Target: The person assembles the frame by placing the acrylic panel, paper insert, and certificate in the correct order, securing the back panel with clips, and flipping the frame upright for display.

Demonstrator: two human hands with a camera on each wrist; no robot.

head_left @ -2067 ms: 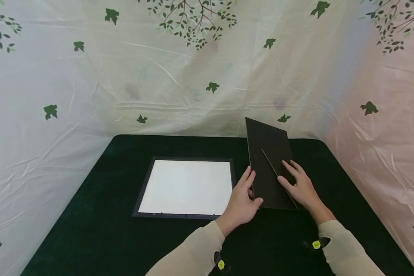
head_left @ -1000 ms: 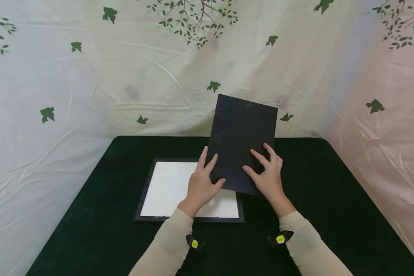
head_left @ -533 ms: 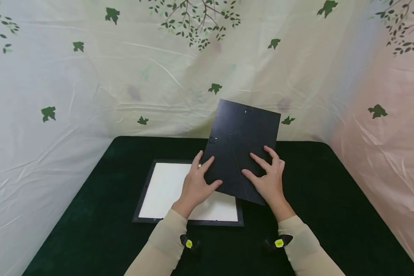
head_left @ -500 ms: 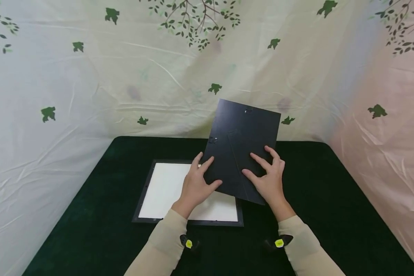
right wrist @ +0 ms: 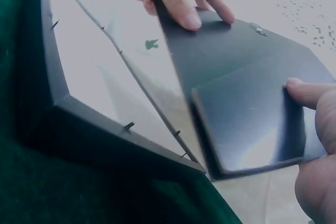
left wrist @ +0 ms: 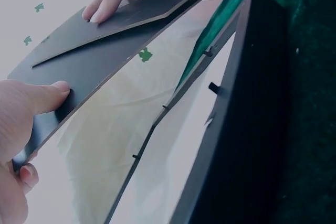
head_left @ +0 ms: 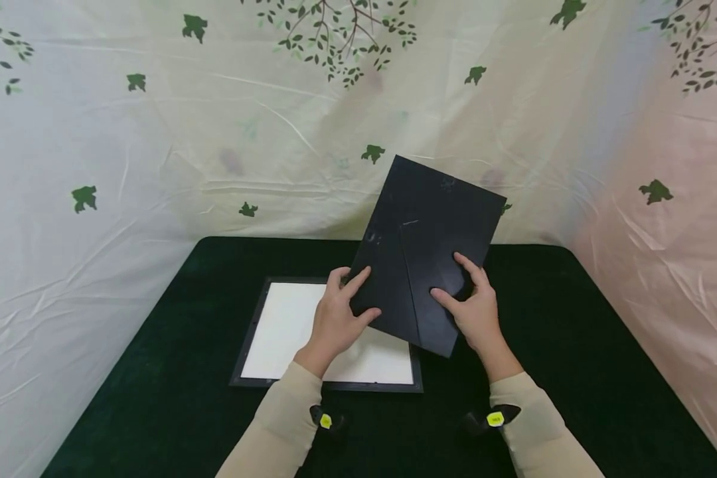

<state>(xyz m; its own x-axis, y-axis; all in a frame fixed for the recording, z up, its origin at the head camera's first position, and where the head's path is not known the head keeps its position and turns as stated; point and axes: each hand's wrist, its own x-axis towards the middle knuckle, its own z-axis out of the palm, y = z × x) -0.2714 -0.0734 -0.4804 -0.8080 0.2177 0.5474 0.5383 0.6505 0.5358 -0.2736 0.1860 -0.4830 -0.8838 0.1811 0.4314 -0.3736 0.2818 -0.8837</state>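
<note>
The black backing board (head_left: pixel 421 265) of a picture frame is held up at a tilt, its stand leg (right wrist: pixel 257 114) hinged on the face towards me. My left hand (head_left: pixel 337 322) pinches the board's left edge, thumb on the face and fingers curled behind. At the other side my right hand (head_left: pixel 479 312) grips it, with the thumb pressing on the stand leg, which stands slightly off the board in both wrist views. Below lies the black picture frame (head_left: pixel 370 387), back up, showing a white sheet (head_left: pixel 275 332). The board and left hand cover its upper right part.
Small dark tabs (right wrist: pixel 128 126) stick out along the frame's inner rim. A dark green cloth (head_left: pixel 173 372) covers the table. Behind it hangs a pale curtain (head_left: pixel 311 166) with leaf prints. Each wrist wears a dark strap (head_left: pixel 508 413) with a yellow-green marker.
Both hands have brought the board left from beside the frame to above it, turning its back towards me. Lately its top has tilted right, and the right fingers have closed in round its edge.
</note>
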